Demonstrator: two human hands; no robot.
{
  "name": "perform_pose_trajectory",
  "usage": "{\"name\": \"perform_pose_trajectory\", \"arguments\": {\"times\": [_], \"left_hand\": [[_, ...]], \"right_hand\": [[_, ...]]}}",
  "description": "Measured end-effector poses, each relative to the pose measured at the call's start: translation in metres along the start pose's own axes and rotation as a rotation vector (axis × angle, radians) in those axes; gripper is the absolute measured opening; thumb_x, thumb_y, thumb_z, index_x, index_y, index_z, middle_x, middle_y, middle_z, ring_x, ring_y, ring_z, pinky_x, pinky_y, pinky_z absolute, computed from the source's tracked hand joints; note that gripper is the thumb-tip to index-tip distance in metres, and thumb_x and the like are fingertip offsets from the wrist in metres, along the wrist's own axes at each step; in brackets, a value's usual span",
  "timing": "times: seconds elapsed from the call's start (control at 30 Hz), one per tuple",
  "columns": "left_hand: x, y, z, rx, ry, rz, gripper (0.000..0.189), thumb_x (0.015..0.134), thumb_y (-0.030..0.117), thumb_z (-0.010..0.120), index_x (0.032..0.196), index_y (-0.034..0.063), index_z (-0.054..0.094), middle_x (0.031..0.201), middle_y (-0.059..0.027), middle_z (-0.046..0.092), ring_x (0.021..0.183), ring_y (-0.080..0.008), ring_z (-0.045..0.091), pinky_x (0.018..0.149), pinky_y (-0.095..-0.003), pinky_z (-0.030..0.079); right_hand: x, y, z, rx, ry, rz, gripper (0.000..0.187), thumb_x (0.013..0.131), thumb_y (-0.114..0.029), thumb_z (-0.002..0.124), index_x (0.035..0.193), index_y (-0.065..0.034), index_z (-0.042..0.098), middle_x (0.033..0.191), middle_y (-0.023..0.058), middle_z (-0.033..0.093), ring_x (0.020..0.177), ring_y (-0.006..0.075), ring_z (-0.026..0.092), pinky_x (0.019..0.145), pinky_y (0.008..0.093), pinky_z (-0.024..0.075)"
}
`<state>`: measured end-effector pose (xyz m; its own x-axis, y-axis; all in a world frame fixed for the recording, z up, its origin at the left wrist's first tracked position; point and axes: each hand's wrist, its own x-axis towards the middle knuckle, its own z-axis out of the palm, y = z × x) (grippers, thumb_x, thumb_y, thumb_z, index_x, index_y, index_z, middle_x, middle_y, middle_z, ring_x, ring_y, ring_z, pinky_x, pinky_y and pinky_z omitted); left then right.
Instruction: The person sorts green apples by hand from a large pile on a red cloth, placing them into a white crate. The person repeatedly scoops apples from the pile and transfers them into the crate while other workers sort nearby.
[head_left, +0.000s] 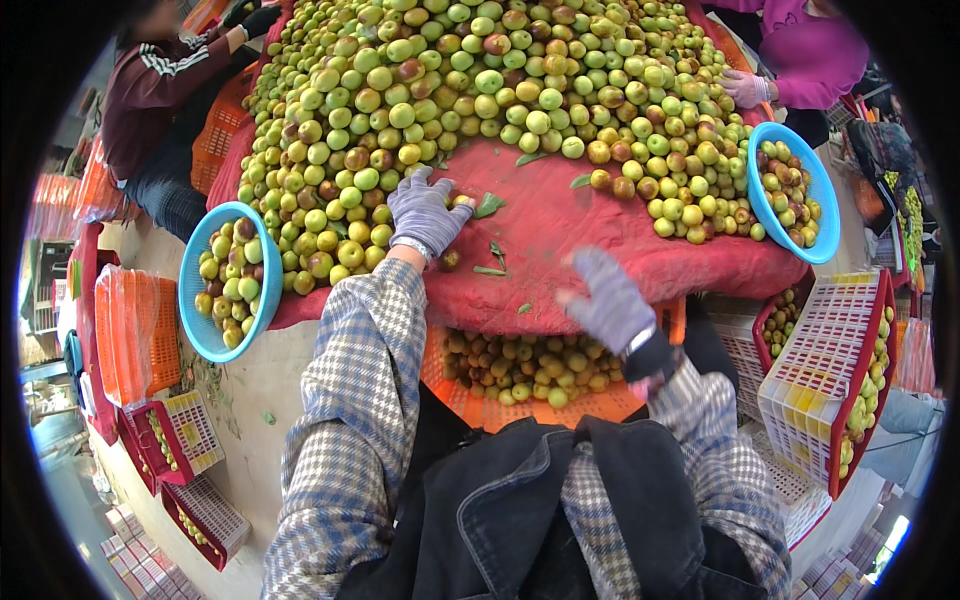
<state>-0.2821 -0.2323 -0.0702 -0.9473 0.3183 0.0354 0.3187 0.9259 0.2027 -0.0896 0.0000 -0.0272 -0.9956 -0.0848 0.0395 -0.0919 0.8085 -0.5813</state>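
A large heap of green and reddish-brown jujubes (420, 82) covers much of a table draped in red cloth (540, 217). My left hand (426, 214), in a grey-purple glove, lies palm down at the heap's near edge. Its fingers are spread, and one jujube (460, 201) shows between thumb and fingers; whether it is gripped is hidden. My right hand (611, 300), gloved too and blurred, hangs over the cloth's front edge with fingers apart and no fruit visible in it. Below that edge, an orange crate (480, 409) holds more, browner jujubes (540, 367).
Blue baskets of jujubes stand at the left (270, 292) and right (831, 217) table corners. Two people sit beyond, one gloved hand (742, 88) at the heap. White crates (814, 352) are stacked at right; orange crates (139, 330) stand left. Loose leaves (489, 205) lie on the cloth.
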Motion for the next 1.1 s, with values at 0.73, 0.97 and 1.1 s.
{"name": "perform_pose_trajectory", "arguments": {"times": [0.73, 0.97, 1.1], "left_hand": [[-0.013, -0.016, -0.001, -0.092, 0.004, 0.067, 0.037, 0.067, 0.034, 0.073, 0.097, 0.0126, 0.069, 0.139, -0.0255, 0.041, 0.124, -0.0442, 0.04, 0.105, -0.0497, 0.035], [-0.017, -0.029, 0.003, -0.094, -0.01, 0.063, 0.039, 0.069, 0.037, 0.071, 0.096, 0.009, 0.069, 0.133, -0.0234, 0.047, 0.124, -0.0405, 0.04, 0.106, -0.0485, 0.034], [-0.032, -0.043, 0.006, -0.181, -0.117, -0.008, 0.042, 0.07, 0.037, 0.074, 0.101, 0.0085, 0.069, 0.134, -0.0192, 0.046, 0.12, -0.04, 0.044, 0.104, -0.0465, 0.037]], "right_hand": [[0.164, 0.038, 0.079, -0.331, 0.18, 0.12, 0.068, 0.08, -0.054, 0.066, 0.134, -0.0139, 0.055, 0.139, 0.0237, 0.04, 0.133, 0.0387, 0.034, 0.115, 0.0512, 0.021], [0.148, 0.02, 0.096, -0.064, 0.107, -0.272, 0.063, 0.077, -0.045, 0.07, 0.12, -0.0003, 0.059, 0.123, 0.0193, 0.056, 0.12, 0.035, 0.048, 0.109, 0.0446, 0.0315], [0.112, 0.003, 0.099, -0.093, -0.036, -0.477, 0.065, 0.077, -0.046, 0.07, 0.121, 0.0002, 0.058, 0.122, 0.0184, 0.057, 0.12, 0.0343, 0.049, 0.109, 0.0424, 0.033]]}}
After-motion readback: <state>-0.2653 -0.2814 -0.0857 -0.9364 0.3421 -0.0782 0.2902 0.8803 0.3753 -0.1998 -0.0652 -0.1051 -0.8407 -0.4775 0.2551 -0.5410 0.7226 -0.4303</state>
